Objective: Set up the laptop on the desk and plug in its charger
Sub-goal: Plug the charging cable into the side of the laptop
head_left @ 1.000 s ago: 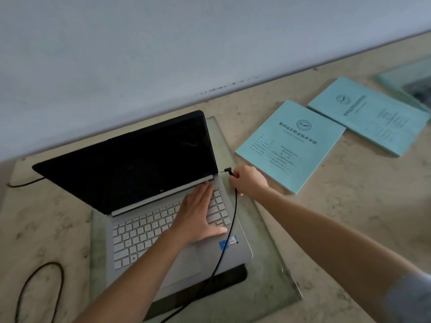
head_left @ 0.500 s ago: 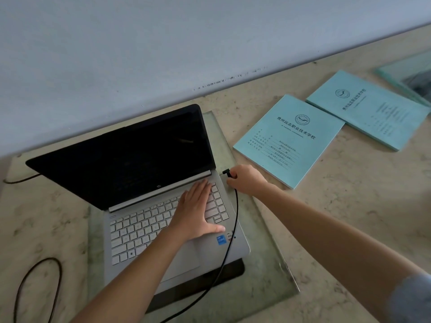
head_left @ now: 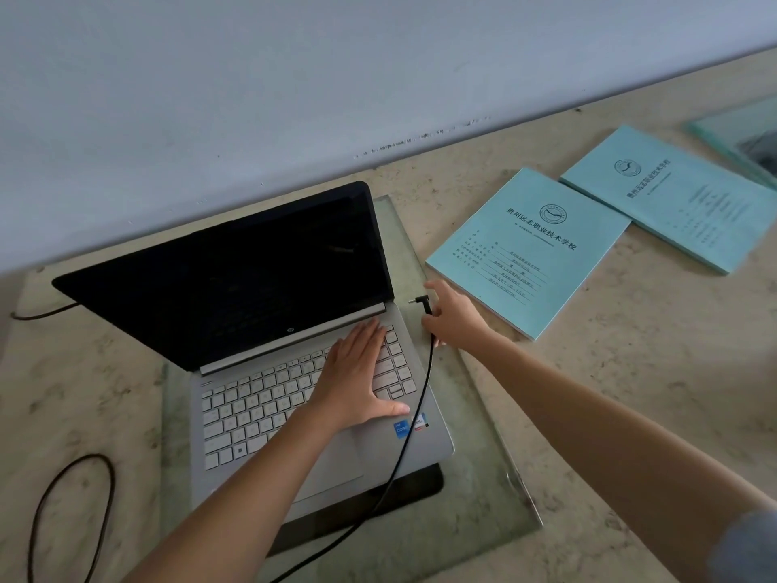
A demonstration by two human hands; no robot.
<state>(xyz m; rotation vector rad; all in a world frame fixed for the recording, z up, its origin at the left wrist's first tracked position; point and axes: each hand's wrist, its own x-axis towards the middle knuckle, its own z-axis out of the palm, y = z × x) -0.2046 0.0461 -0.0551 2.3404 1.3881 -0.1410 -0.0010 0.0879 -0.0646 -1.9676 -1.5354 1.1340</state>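
A silver laptop (head_left: 235,414) stands open on a glass slab (head_left: 475,469), its screen (head_left: 235,271) dark. My left hand (head_left: 357,378) lies flat on the right part of the keyboard. My right hand (head_left: 452,315) pinches the angled black charger plug (head_left: 421,305) just right of the laptop's right edge. The plug's tip points at the laptop's side with a small gap between them. Its black cable (head_left: 414,418) runs down across the laptop's right corner toward me.
Two light blue booklets (head_left: 525,250) (head_left: 681,195) lie on the beige stone desk to the right. A second glass pane (head_left: 740,136) sits at the far right. A black cable loop (head_left: 75,511) lies at the left. The wall runs close behind the laptop.
My right hand has drawn the plug slightly away from the laptop's side, and its index finger has lifted. My left hand stays on the keyboard.
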